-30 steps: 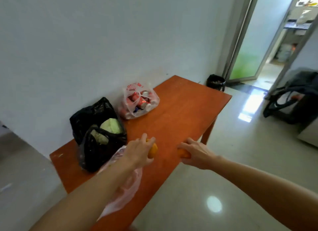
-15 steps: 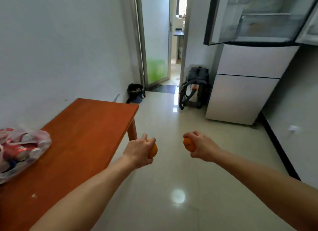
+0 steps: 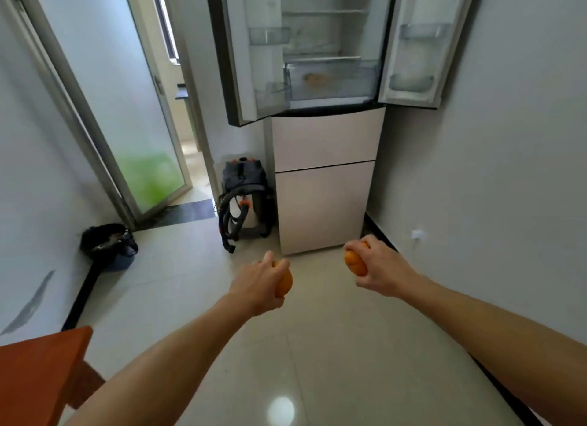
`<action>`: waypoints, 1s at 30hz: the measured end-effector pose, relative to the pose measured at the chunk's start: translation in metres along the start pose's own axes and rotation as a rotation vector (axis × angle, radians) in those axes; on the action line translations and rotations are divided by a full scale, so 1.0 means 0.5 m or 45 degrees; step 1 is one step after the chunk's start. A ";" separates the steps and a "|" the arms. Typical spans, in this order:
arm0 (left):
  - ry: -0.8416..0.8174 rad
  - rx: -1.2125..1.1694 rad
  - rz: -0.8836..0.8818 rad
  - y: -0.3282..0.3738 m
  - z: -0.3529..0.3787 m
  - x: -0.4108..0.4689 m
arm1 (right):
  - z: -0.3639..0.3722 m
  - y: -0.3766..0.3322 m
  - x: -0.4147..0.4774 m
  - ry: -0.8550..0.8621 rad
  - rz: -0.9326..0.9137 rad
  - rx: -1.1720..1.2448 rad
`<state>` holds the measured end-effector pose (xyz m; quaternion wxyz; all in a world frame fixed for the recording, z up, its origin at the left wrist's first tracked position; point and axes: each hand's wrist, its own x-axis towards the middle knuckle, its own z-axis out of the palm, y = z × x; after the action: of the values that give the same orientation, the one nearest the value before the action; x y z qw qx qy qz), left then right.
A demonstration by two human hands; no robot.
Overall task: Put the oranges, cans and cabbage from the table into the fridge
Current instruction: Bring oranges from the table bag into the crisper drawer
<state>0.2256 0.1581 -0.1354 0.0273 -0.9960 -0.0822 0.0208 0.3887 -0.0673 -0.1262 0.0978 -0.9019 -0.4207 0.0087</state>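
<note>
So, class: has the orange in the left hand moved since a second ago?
Yes. The orange in the left hand has left the table and travelled toward the open fridge.

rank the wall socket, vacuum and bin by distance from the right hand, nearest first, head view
From the right hand, which grips an orange:
1. socket, low down, just to the right.
2. vacuum, to the left, beside the fridge.
3. bin, far left.

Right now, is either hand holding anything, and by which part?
Both are. The left hand grips one orange round its body; the right hand grips a second orange likewise, fingers curled round it.
</note>
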 end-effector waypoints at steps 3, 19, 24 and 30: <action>0.040 0.014 0.087 -0.001 -0.031 0.151 | -0.035 0.088 0.071 0.023 0.103 0.000; 0.180 0.030 0.121 0.011 -0.150 0.936 | -0.163 0.575 0.653 0.105 0.151 -0.016; 0.311 -0.019 0.051 -0.041 -0.222 1.115 | -0.251 0.645 0.871 0.190 0.043 -0.010; 0.606 -0.095 -0.050 -0.167 -0.344 1.357 | -0.341 0.704 1.150 0.371 -0.087 0.005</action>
<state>0.8886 0.3435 0.0160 0.0094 -0.9714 -0.0933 -0.2181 1.0433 0.1207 0.0145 0.1597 -0.8786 -0.4324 -0.1248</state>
